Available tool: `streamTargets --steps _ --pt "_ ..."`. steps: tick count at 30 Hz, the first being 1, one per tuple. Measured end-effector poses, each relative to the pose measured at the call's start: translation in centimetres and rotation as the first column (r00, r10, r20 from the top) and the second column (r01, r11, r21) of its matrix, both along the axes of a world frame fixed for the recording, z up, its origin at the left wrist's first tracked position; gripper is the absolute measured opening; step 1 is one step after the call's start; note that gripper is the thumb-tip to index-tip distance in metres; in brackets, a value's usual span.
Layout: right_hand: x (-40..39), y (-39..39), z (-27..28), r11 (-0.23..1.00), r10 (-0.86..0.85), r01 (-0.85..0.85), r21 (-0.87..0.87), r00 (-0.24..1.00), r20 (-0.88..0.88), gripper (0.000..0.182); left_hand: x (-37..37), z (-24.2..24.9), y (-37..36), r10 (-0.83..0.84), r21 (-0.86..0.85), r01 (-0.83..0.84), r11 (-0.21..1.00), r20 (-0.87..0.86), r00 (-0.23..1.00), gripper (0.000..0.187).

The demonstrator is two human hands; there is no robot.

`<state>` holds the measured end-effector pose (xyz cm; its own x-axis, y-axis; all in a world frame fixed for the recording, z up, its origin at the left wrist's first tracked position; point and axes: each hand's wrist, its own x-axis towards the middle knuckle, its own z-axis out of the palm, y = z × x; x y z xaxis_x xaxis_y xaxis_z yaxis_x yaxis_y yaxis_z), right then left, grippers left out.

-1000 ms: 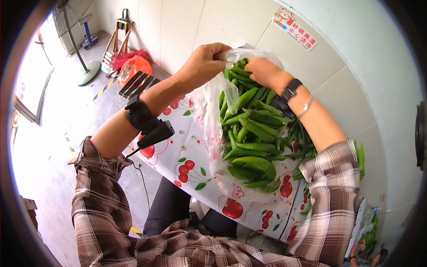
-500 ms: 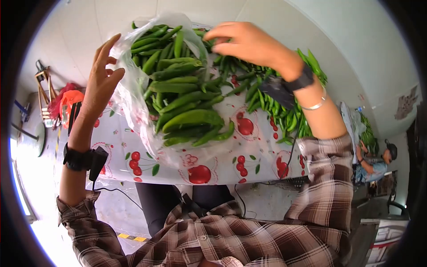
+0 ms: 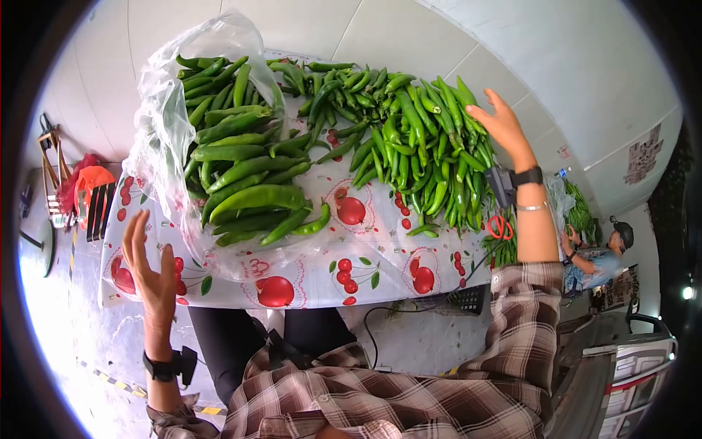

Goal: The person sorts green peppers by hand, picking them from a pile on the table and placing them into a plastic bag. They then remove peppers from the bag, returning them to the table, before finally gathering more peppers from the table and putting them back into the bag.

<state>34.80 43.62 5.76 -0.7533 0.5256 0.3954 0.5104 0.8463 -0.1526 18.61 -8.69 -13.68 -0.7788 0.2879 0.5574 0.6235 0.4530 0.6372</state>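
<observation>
My left hand hovers over the table's front left corner, fingers spread and holding nothing. Just beyond it lies a clear plastic bag, its mouth spread wide, with large green chili peppers stacked in rows in and in front of it. My right hand is open at the right edge of a big loose heap of green chili peppers, fingertips close to the peppers. Red-handled scissors lie near the right end of the table, below my right wrist.
A white tablecloth with red fruit prints covers the table, which stands against a pale wall. A black crate sits below the front edge. At far right, a person handles more green peppers. An orange bag is at left.
My left hand has drawn back from the bag toward the front left. My right hand has moved right, from behind the bag to the heap's far side. The view has shifted right.
</observation>
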Motion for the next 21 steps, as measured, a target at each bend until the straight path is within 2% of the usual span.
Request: streamTargets --steps 1,4,7,8,10,13,17,21 --pt "-0.8 0.5 0.0 1.000 0.005 -0.005 0.003 1.000 -0.004 0.079 0.5 -0.5 0.1 0.023 0.003 -0.023 1.000 0.048 0.999 0.056" --pt "-3.5 2.1 -0.5 0.991 -0.093 0.105 -0.089 0.987 0.132 0.098 1.0 -1.3 0.8 0.057 -0.052 -0.058 0.997 -0.023 0.998 0.056" --pt "-5.1 3.2 -0.3 0.982 -0.063 0.098 -0.162 0.976 0.210 0.103 0.7 -1.6 1.2 0.091 -0.077 -0.095 0.993 -0.056 0.994 0.054" --pt "-5.4 3.4 -0.3 0.982 -0.059 0.095 -0.164 0.976 0.209 0.103 0.8 -1.6 1.2 0.103 -0.092 -0.108 0.990 -0.059 0.993 0.052" --pt "-6.0 4.2 -0.2 0.954 -0.021 0.110 -0.278 0.952 0.307 0.103 0.9 -1.4 1.4 0.135 -0.122 -0.142 0.982 -0.059 0.989 0.045" --pt "-6.3 4.7 -0.2 0.927 -0.012 0.131 -0.351 0.947 0.322 0.101 0.9 -1.9 1.2 0.142 -0.143 -0.154 0.978 -0.086 0.986 0.039" --pt "-6.0 4.7 -0.1 0.909 -0.012 0.147 -0.391 0.945 0.328 0.095 1.0 -1.7 1.4 0.152 -0.130 -0.164 0.978 -0.098 0.984 0.034" --pt "-5.7 4.9 -0.6 0.918 0.023 0.087 -0.387 0.962 0.271 0.091 1.1 -1.7 1.5 0.138 -0.123 -0.151 0.981 -0.106 0.985 0.031"
